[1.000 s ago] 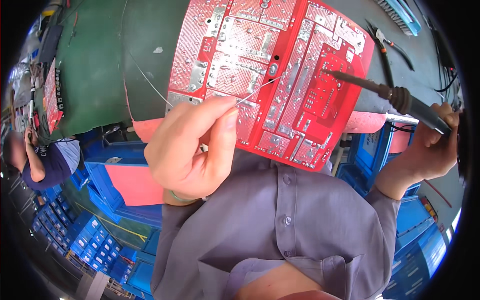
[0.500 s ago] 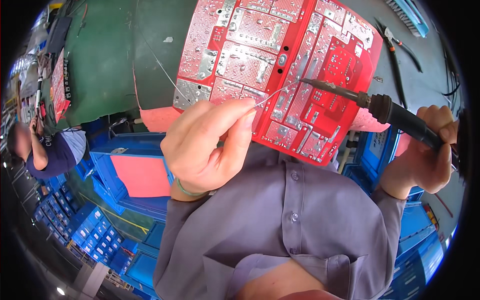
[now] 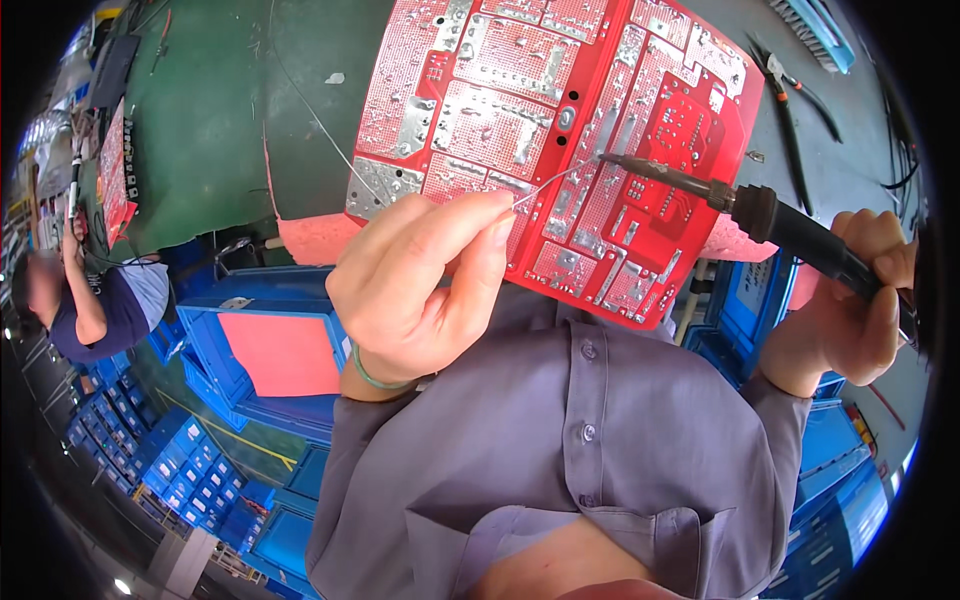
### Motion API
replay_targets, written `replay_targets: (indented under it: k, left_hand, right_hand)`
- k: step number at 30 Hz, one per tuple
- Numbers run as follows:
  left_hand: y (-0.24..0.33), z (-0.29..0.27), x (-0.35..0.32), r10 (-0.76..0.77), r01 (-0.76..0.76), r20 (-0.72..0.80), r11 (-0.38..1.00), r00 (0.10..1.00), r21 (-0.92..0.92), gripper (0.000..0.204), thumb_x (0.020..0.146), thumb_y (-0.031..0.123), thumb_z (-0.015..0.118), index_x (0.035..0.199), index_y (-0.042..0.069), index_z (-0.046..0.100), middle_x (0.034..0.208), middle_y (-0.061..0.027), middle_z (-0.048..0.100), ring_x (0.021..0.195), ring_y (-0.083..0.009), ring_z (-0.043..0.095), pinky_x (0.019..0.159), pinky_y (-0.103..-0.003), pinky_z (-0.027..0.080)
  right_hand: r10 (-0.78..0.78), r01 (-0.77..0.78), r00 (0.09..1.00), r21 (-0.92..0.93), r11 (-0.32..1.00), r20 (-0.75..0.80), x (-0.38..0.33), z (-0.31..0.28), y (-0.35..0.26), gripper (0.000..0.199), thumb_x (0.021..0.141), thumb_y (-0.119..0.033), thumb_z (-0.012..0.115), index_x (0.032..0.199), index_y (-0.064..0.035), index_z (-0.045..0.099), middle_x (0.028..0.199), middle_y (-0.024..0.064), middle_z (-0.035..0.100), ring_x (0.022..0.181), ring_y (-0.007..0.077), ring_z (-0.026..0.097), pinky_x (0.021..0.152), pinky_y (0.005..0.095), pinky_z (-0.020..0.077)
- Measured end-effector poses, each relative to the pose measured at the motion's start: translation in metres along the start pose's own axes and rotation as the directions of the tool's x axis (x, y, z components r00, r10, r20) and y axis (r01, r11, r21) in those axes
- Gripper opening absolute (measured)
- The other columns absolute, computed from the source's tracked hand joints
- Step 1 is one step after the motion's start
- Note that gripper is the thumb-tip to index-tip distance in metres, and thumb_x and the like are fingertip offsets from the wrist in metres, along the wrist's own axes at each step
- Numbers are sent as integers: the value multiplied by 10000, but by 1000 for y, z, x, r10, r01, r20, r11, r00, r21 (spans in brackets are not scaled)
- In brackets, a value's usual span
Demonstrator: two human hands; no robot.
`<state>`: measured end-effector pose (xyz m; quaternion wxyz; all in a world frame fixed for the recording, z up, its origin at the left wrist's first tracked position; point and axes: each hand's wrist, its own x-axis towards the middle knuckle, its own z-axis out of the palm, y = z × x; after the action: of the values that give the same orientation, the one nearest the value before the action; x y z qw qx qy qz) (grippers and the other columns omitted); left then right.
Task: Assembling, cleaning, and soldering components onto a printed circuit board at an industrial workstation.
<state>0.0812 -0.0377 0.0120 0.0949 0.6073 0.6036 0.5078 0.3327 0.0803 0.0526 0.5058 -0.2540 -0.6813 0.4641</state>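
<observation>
A red circuit board (image 3: 500, 140) lies solder side up in front of me, with silvery pads and rows of joints. My left hand (image 3: 420, 285) is over its near left part, thumb and forefinger pinching a thin solder wire (image 3: 545, 183). From the pinch the wire's free end reaches right to the iron's tip; its other length trails back across the green mat. My right hand (image 3: 855, 290) is closed round the black handle of a soldering iron (image 3: 680, 180). The iron points left, its dark tip at a silvery strip right of the board's middle.
Pliers (image 3: 785, 120) and cutters with orange on the handles (image 3: 810, 100) lie right of the board, below a blue brush (image 3: 815, 35). Blue bins (image 3: 270, 300) stand below the bench edge. At far left a co-worker (image 3: 90, 290) sits near another red board (image 3: 118, 175).
Both hands, the wire and the iron hold almost the same place, with only slight shifts. The co-worker's arm at the far left has moved a little.
</observation>
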Motion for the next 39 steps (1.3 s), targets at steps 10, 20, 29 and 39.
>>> replay_targets:
  k: [10,20,29,39]
  left_hand:
    - [2,3,8,-11,8,-91,1000,996,-29,162,700,-94,633,854,-49,611,604,-67,556,445,-72,442,389,-193,307]
    - [2,15,19,41,-41,-6,999,999,12,207,665,-109,641,860,-49,608,603,-93,551,449,-134,440,407,-248,332]
    - [0,16,21,48,-48,-4,998,999,39,199,665,-104,645,855,-55,608,612,-94,558,454,-129,448,408,-243,335]
    - [1,11,19,-20,22,-43,999,999,40,170,684,-100,638,843,-46,612,601,-78,548,450,-118,443,405,-231,333]
  right_hand:
    - [5,39,969,172,984,-248,-14,-24,-2,181,740,-203,450,789,-34,492,640,36,312,600,144,285,598,314,223]
    - [-69,72,997,109,991,-29,-11,-19,2,178,783,-188,464,862,-36,511,636,32,341,582,131,297,540,298,221]
    - [-101,101,995,-25,995,-7,-2,-4,6,146,774,-172,484,834,-38,480,590,20,342,530,116,301,506,290,225]
    - [-101,104,993,41,994,-52,-8,-16,7,180,743,-202,480,825,-43,468,626,30,344,573,130,295,541,307,230]
